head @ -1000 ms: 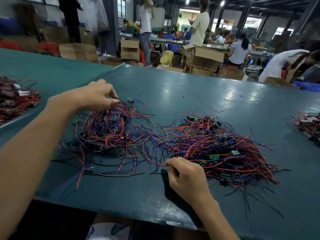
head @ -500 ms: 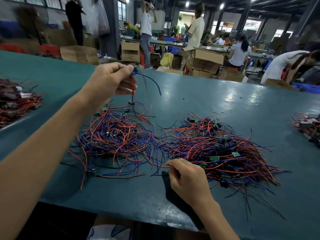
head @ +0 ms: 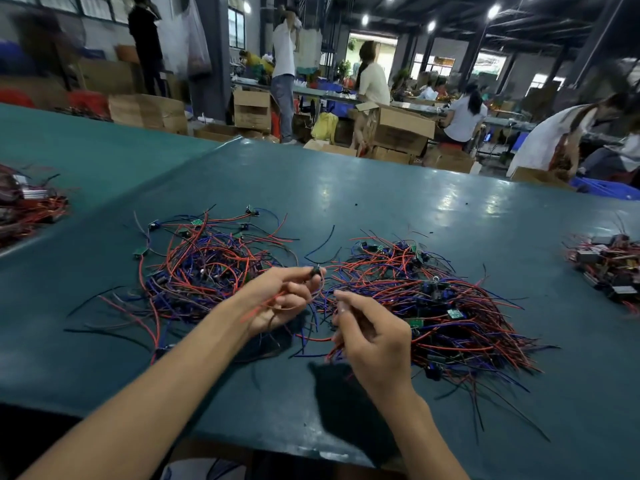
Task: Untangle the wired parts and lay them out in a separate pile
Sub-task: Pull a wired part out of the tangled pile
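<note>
One wired part (head: pixel 314 271), a small black bit with a red wire hanging from it, is up in the air between the two piles, just above the worktop (head: pixel 381 202). The left hand (head: pixel 280 301) holds it. The thumb and first finger pinch the black bit, the other fingers are curled, and the red wire runs across the palm.

The right hand (head: pixel 375 337) is just beside the left one. Its fingers are curled shut and pinch some thin red and blue wires (head: pixel 333 351) at the near edge of the right pile. This hand is blurry, so I cannot count those wires.

Two piles of red and blue wired parts lie on the green worktop. The left pile (head: pixel 207 268) is looser and the right pile (head: pixel 443 306) is thicker. Their edges touch under the hands.

Two more piles lie well apart: one far left (head: pixel 27 206) and one far right (head: pixel 609 265).

Behind the worktop are cardboard boxes (head: pixel 149 110) and at least five people (head: pixel 372 79).
</note>
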The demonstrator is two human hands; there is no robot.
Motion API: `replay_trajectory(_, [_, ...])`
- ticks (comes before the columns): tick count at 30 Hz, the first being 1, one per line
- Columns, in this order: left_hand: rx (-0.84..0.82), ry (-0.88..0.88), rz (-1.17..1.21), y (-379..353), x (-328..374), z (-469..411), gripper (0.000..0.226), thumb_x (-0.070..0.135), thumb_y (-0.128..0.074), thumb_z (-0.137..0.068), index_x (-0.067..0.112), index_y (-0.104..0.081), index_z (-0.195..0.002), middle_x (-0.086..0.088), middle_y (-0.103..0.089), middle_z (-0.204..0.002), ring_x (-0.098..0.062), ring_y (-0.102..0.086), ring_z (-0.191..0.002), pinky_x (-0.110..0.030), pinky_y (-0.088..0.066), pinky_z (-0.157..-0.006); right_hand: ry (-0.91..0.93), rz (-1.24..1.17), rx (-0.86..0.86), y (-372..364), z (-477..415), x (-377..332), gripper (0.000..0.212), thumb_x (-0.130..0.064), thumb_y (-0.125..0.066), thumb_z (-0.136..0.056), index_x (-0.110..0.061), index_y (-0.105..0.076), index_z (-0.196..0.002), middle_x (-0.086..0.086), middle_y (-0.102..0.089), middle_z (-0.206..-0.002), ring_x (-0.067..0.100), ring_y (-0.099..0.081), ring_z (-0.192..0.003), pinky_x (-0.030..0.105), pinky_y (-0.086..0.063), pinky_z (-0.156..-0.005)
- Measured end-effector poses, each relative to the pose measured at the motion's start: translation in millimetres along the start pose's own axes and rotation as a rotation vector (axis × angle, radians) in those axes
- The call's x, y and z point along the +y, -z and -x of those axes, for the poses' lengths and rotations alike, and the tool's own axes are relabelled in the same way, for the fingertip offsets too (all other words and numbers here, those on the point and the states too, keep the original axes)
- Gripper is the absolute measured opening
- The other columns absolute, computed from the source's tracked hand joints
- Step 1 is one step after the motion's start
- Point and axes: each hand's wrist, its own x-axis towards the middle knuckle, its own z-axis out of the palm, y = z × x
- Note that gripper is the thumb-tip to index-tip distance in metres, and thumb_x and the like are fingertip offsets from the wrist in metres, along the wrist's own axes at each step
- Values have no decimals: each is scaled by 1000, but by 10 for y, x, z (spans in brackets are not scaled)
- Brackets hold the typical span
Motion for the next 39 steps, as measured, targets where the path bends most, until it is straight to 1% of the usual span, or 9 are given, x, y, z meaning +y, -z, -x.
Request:
replay_trajectory(3, [-92, -20, 153, 126, -152, -55, 20, 4, -65, -81, -3, -62, -99, -6, -59, -83, -1, -41, -44, -13, -32, -32, -136, -44, -46, -52, -120, -114, 23, -24, -65, -91, -35, -70, -110, -8, -71, -79, 22, -71, -63, 40, -59, -50])
replay_trajectory(7, [-213, -72, 160, 149, -198, 6, 26, 1, -78, -75, -3, -67, -99, -10, -63, -83, -2, -43, -41, -11, -27, -28, -385, 34, -167, -103, -289, -91, 31, -8, -67, -91, -31, -67, -111, -5, -71, -94, 20, -71, -70, 31, -56, -45])
replay_trajectory(11, [-129, -155, 43, 133, -241, 54, 15, 16, -60, -89, 2, -63, -95, -4, -57, -73, -2, -34, -34, -8, -17, -27, -471, -51, -227, -154, -313, -75, 39, -3, -71, -89, -27, -67, -121, 0, -73, -95, 17, -70, -68, 30, -55, -46])
replay_trajectory(18, [-155, -275, -155, 123, -304, 64, 20, 18, -78, -80, 9, -65, -92, 0, -55, -71, -1, -32, -35, -10, -23, -27, -458, -220, -162, -158, -236, -111, 41, 4, -71, -88, -26, -71, -116, 5, -74, -88, 11, -60, -54, 28, -51, -45])
replay_trajectory(27, [-9, -488, -299, 104, -391, 0, 22, 16, -74, -79, 18, -65, -98, -3, -65, -75, -8, -55, -52, -14, -27, -33, -569, -628, 12, -213, -239, -191, 27, -3, -77, -82, -4, -70, -108, 14, -76, -87, 24, -73, -72, 26, -54, -50])
replay_trajectory(31, [-6, -585, -213, 91, -387, -4, 24, 14, -79, -79, 19, -63, -97, -6, -67, -81, -9, -55, -53, -16, -32, -35, -666, -871, 48, -301, -254, -173, 38, 19, -62, -85, 0, -63, -117, 13, -73, -91, 22, -72, -78, 25, -57, -62])
replay_trajectory(33, [13, -614, -143, 90, -360, -3, 27, 12, -75, -81, 17, -55, -97, -5, -66, -83, -11, -55, -55, -16, -33, -34, -670, -775, 35, -338, -243, -160, 39, 20, -62, -85, -2, -65, -116, 9, -75, -91, 20, -73, -82, 24, -56, -65])
replay_trajectory(36, [55, -666, -124, 73, -346, 9, 28, 14, -75, -77, 18, -53, -92, -3, -63, -80, -12, -53, -54, -16, -33, -33, -642, -533, -70, -382, -223, -174, 22, -5, -75, -88, -6, -74, -109, 9, -78, -92, 18, -71, -80, 26, -53, -65])
replay_trajectory(39, [90, -726, -224, 68, -387, 20, 27, 18, -80, -75, 19, -58, -89, -2, -61, -77, -9, -55, -50, -18, -39, -36, -636, -507, -138, -415, -229, -200, 14, -15, -75, -90, -8, -80, -101, 12, -78, -93, 21, -71, -80, 32, -58, -71])
